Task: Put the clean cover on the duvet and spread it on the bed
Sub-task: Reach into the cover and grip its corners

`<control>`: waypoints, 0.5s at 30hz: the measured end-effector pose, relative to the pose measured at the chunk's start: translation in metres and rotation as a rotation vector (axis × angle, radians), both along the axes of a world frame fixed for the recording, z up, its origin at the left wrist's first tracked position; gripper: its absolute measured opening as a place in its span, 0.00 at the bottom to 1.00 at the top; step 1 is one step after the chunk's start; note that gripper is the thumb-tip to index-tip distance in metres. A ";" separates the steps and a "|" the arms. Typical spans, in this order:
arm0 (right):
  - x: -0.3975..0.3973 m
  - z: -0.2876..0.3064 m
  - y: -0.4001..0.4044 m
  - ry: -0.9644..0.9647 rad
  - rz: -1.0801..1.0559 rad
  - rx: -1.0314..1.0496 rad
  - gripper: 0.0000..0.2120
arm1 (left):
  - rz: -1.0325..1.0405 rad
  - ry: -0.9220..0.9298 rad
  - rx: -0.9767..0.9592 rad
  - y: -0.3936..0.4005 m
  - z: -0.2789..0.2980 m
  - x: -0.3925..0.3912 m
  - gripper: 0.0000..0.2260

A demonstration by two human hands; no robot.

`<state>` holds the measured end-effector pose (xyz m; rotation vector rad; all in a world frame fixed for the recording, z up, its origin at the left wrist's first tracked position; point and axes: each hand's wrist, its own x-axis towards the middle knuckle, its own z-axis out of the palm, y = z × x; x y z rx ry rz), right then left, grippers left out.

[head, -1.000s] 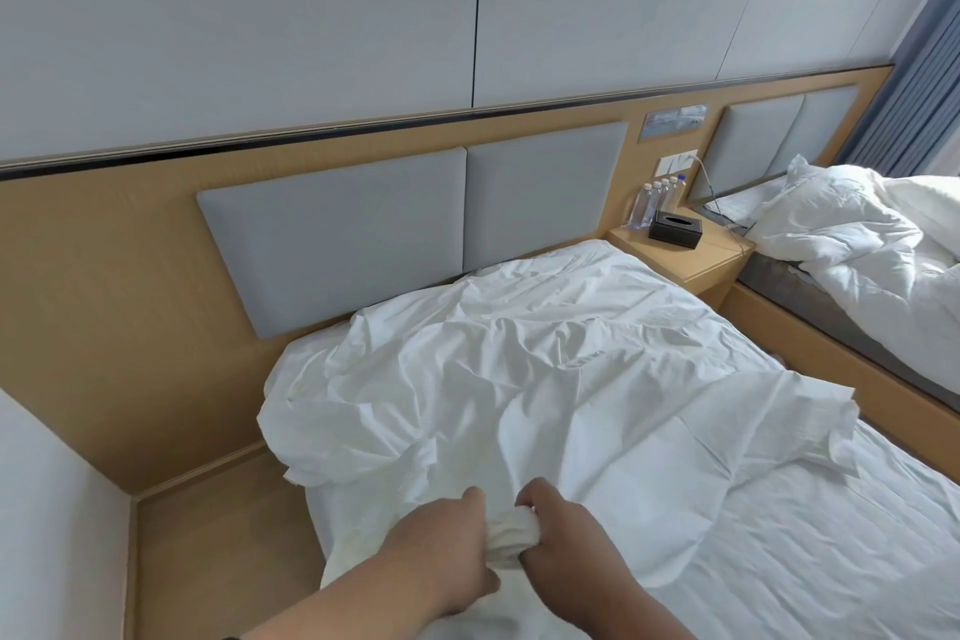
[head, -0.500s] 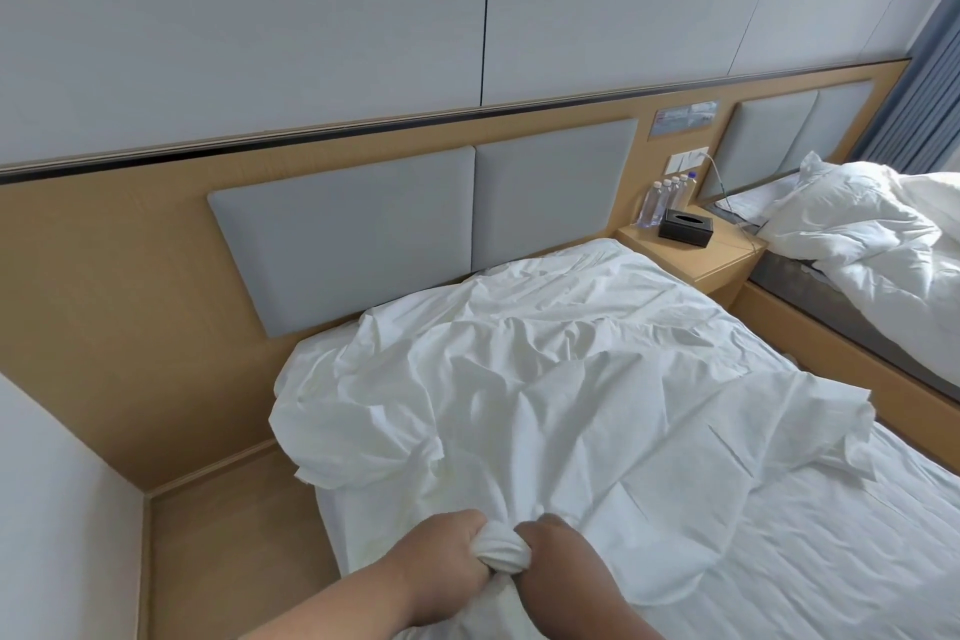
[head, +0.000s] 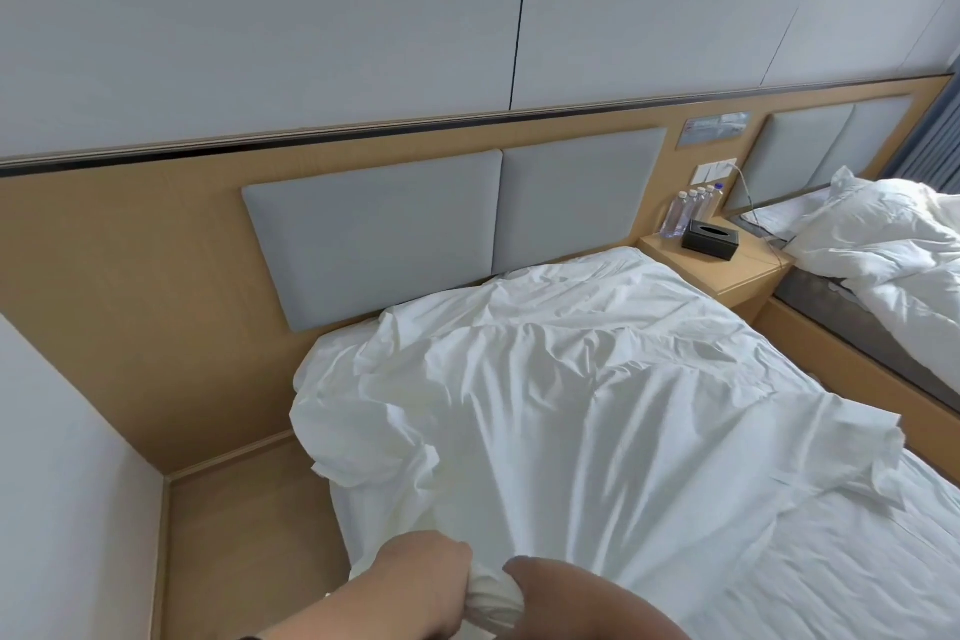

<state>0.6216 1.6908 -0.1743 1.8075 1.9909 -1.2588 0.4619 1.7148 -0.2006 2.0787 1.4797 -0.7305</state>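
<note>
Bed (head: 857, 561) surface, duvet cover (head: 571, 405) corner bunched between left hand (head: 415, 587); right hand (head: 576, 598) grip

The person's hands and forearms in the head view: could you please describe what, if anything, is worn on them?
Both hands are bare: no gloves, and no rings show on the left hand or the right hand. The forearms are bare too, with no sleeves in view. A thin dark band, perhaps a strap or cuff edge, shows on the left forearm at the bottom edge; too little is visible to say which.
</note>
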 end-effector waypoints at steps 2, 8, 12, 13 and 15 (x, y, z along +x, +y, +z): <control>-0.005 -0.011 0.006 -0.056 0.039 -0.066 0.20 | 0.039 0.021 -0.008 0.004 -0.002 0.001 0.16; -0.018 -0.027 0.014 -0.114 0.029 -0.034 0.18 | 0.255 -0.255 -0.022 0.008 -0.005 -0.016 0.11; -0.031 -0.038 0.021 -0.096 0.017 0.196 0.16 | 0.422 -0.442 0.031 0.005 -0.006 -0.038 0.11; -0.032 -0.037 0.022 -0.055 0.016 0.261 0.14 | 0.462 -0.460 0.025 0.005 -0.003 -0.042 0.12; -0.033 -0.033 0.024 -0.026 0.028 0.352 0.09 | 0.496 -0.440 -0.006 0.005 0.003 -0.046 0.13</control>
